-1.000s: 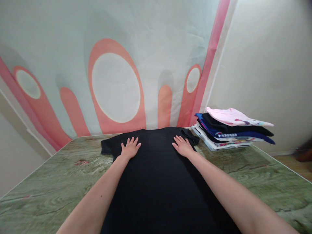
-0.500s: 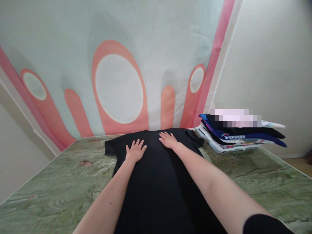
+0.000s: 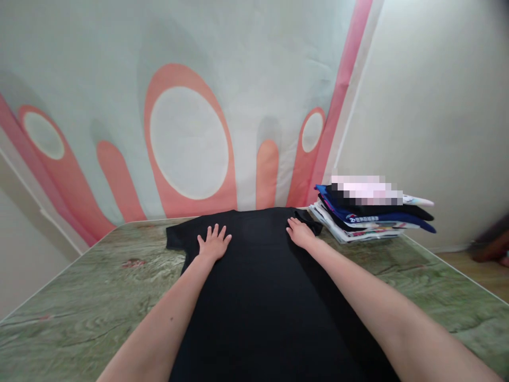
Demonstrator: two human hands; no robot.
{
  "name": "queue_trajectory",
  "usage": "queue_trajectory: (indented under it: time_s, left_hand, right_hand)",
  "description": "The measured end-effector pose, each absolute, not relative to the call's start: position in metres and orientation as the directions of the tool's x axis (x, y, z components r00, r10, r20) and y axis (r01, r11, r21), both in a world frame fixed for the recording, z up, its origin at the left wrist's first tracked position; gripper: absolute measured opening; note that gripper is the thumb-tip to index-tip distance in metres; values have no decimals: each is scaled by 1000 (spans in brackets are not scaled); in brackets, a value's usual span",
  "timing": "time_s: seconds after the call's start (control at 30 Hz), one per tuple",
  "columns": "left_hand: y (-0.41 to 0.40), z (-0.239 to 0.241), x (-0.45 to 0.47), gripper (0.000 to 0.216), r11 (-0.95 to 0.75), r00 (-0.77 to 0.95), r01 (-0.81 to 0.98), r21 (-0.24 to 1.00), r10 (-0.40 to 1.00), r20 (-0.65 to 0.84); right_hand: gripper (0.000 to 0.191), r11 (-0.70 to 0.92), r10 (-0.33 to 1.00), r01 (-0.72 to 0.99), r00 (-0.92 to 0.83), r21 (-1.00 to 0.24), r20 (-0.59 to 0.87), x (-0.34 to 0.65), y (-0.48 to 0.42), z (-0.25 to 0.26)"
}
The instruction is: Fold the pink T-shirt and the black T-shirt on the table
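Observation:
A black T-shirt (image 3: 254,297) lies spread out, its shoulders at the far edge of the table and its body running toward me. My left hand (image 3: 213,243) rests flat on its upper left part, fingers spread. Over on the upper right part, beside the right sleeve (image 3: 312,223), my right hand (image 3: 300,232) lies palm down with its fingers stretched out. The left sleeve reaches out sideways, while the right one looks bunched. The shirt's lower end runs out of view.
A stack of folded clothes (image 3: 366,218) stands on the wood-patterned table (image 3: 103,297) at the back right; its top is pixelated. Directly behind the table hangs a backdrop (image 3: 246,79) with coral shapes. A pale wall (image 3: 437,132) is at the right.
My right hand has slid right across the shirt, from near the collar to beside the right sleeve. My left hand stays on the same part of the cloth. The view has shifted slightly.

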State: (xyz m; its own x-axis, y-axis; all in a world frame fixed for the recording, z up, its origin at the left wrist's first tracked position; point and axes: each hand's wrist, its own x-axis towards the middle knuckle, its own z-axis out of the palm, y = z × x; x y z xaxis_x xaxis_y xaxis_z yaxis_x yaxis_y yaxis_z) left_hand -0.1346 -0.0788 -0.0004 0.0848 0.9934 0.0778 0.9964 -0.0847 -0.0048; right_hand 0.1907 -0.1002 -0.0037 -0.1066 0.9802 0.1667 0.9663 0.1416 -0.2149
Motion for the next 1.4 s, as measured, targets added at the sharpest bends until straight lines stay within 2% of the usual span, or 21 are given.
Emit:
queue_trajectory:
  time_s: [0.1,0.2,0.37,0.57,0.73,0.87,1.0,1.13,1.17,1.23,1.3,1.4]
  left_hand:
    - [-114,1,-119,61,-177,179,984,-25,969,170]
    - [-158,-3,-107,60,-389,385,921,2,914,129]
    - [-208,0,-128,54,-491,489,871,28,870,63]
    - [-221,4,-165,53,-483,481,875,19,874,61]
    - [-199,13,-162,54,-449,449,891,69,893,8]
    - [-165,10,-165,55,-327,326,945,-10,940,102]
    - [-135,-4,-173,54,-253,264,961,-110,959,101]
    - [-130,4,-155,54,-173,181,980,-99,981,77]
    - [-136,8,-145,55,-191,199,977,-90,977,80]
    - [-158,16,-125,55,-337,341,940,-62,937,80]
    - [-190,21,-110,52,-533,533,846,-7,845,47]
    - [-245,22,-108,52,-673,673,737,70,739,17]
  right_hand:
    - [55,226,961,948,-180,-223,208,183,-144,1]
    - [61,405,912,877,-366,-260,186,167,-197,-3]
    - [56,400,916,866,-385,-302,109,177,-249,-4]
    - [54,346,938,894,-324,-284,122,210,-250,-3]
    - [56,313,950,899,-294,-307,106,211,-235,-1]
    - [61,299,953,901,-263,-314,151,207,-220,-3]
    - [61,271,960,926,-241,-262,141,206,-201,-10]
    - [60,216,975,944,-196,-248,101,199,-190,-3]
    - [60,232,972,939,-213,-253,98,195,-191,1]
    - [58,321,947,907,-307,-272,92,184,-203,8]
    - [55,437,897,848,-434,-299,79,176,-225,14]
    - [51,534,833,770,-550,-350,60,172,-270,20]
